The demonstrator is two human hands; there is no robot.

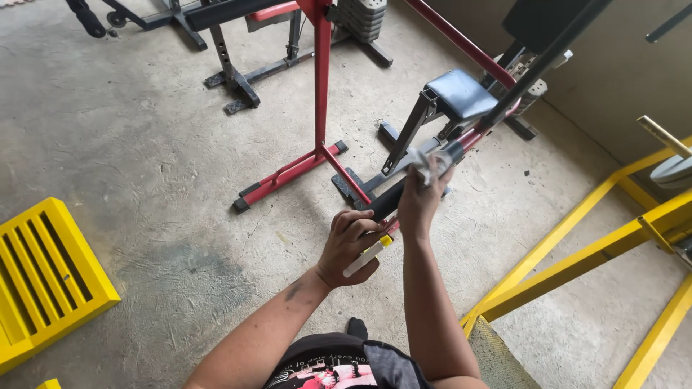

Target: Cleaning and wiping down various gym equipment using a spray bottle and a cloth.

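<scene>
The person stands over a concrete floor (144,144) in a gym, looking down along both forearms. The left hand (351,247) is closed around a small white tube with a yellow cap (368,255), which lies slantwise across the palm, the capped end pointing up and to the right. The right hand (420,198) is raised a little further out and grips a crumpled grey rag (427,164), pressing it against a long dark bar (533,68) that runs from the upper right down toward the hands. Just below the rag the bar carries a black foam grip (386,202), which passes between the two hands and touches the left one.

Beyond the hands stands a weight machine with a red frame (321,86) and a blue-grey padded seat (461,94); its red feet rest on the floor. A stack of grey weight plates (362,16) sits at the top edge. To the right, a yellow steel frame (577,259) crosses the corner, and a yellow slatted platform (43,277) lies on the floor at the far left, well apart from the hands.
</scene>
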